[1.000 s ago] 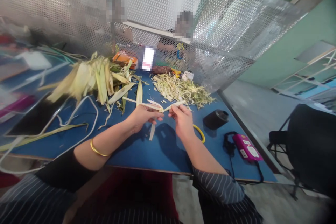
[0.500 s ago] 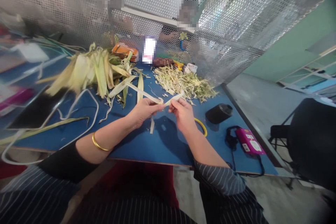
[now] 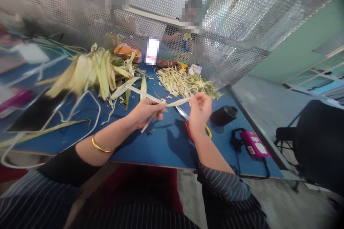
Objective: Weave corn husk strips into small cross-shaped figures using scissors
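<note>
Our right hand [image 3: 200,112] has drawn outward from our left hand [image 3: 147,112], so a longer stretch of the pale husk strip [image 3: 177,102] spans between them, and the scissors [image 3: 182,113] come into view beneath. Left thumb and fingers pinch the strip near its fold; right fingertips grip its far end, seemingly keeping it extended. We hold it above the blue table [image 3: 129,154], nearer us than the shredded pile [image 3: 185,82].

A workshop-like space, with husk scraps [image 3: 185,84] across a worktable [image 3: 150,146]
</note>
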A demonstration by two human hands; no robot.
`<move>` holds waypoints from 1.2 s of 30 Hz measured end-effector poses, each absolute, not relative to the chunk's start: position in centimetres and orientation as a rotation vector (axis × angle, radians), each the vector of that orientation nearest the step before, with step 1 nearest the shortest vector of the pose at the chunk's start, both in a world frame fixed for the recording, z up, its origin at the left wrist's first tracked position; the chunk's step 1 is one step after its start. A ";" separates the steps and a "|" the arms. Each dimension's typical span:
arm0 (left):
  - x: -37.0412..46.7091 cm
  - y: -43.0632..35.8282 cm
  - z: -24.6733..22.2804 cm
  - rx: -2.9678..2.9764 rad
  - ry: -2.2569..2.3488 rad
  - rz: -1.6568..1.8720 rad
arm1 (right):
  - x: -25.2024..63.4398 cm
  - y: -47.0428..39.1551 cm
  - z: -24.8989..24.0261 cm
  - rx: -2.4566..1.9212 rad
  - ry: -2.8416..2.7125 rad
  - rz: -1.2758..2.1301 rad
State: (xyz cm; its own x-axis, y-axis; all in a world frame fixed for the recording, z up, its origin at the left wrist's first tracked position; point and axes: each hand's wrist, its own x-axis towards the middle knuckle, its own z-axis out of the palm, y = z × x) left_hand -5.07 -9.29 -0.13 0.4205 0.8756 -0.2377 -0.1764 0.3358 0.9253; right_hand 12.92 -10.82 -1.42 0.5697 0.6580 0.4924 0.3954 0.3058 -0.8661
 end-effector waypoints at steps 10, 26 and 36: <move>-4.9 -9.5 -0.7 1.088 0.838 0.638 | 11.7 -11.0 -1.8 -1.321 -1.368 1.050; -4.7 -9.3 -1.5 1.102 0.894 0.621 | 11.7 -10.8 -2.7 -1.334 -1.324 0.836; -4.6 -9.5 -1.2 1.231 0.895 0.603 | 10.8 -10.2 0.9 -1.315 -1.827 0.668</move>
